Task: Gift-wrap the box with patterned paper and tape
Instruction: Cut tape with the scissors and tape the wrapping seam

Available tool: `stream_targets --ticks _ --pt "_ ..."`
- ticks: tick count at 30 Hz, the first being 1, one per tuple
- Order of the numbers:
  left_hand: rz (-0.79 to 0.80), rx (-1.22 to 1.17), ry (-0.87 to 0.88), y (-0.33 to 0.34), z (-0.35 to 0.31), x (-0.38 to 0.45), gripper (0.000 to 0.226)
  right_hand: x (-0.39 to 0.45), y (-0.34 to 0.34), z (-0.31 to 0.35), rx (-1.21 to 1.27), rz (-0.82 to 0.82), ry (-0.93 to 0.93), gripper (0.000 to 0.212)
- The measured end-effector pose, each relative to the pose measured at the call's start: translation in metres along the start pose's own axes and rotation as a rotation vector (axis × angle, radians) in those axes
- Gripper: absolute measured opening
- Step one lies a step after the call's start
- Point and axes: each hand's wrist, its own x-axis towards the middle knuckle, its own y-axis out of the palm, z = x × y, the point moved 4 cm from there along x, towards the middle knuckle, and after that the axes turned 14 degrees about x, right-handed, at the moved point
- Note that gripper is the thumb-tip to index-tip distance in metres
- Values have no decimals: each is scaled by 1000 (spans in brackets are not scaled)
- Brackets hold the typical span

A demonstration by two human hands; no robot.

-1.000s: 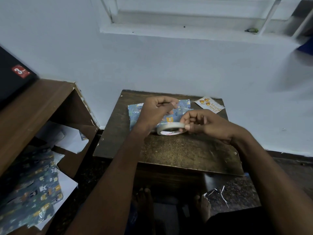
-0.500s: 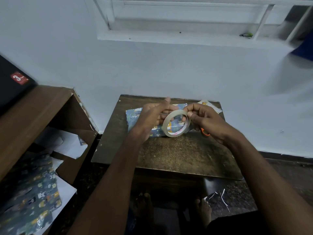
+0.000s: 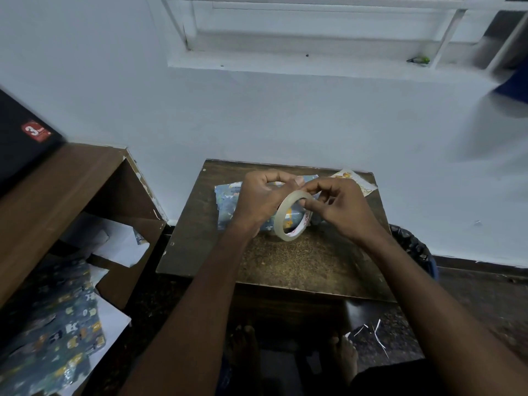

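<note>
Clear tape [image 3: 292,217], a roll held on edge, sits between both hands above the surface [image 3: 285,261]: the left hand [image 3: 261,200] and right hand [image 3: 341,208] each pinch its top rim, probably picking for the free end. Behind them lies the box [image 3: 228,204], already covered in patterned paper; taping seems to remain. Leftward, a shelf [image 3: 71,195] holds spare paper [image 3: 54,335] and white sheets. A dark bin [image 3: 414,247] stands at right, contents unseen.

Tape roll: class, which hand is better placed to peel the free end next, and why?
Probably the right hand: its fingertips pinch the top rim of the tape roll, while the left hand grips and steadies the roll above the wrapped box.
</note>
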Motion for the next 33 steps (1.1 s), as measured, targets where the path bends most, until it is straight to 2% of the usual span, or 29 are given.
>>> stream_targets --ticks 4,6,10,14,20,23,28,33 --pt "-81 135 85 -8 3 2 8 0 6 -4 -98 117 -22 16" --pt "-108 185 74 -10 5 3 9 0 8 -2 -109 154 -14 16" --pt "-78 173 5 -9 5 1 14 -1 8 0 -115 121 -27 20" --pt "-67 160 8 -12 5 2 19 0 10 0 19 128 -10 31" --pt "3 48 -36 -9 3 1 21 -3 15 3 282 6 42 30" --pt "33 -39 -82 -6 4 2 29 -5 14 8 264 -19 23 27" --pt "78 -127 -148 0 5 0 18 -5 16 9 229 -34 2 26" --pt "60 -257 -218 1 5 -3 23 -5 18 13 265 -58 -29 25"
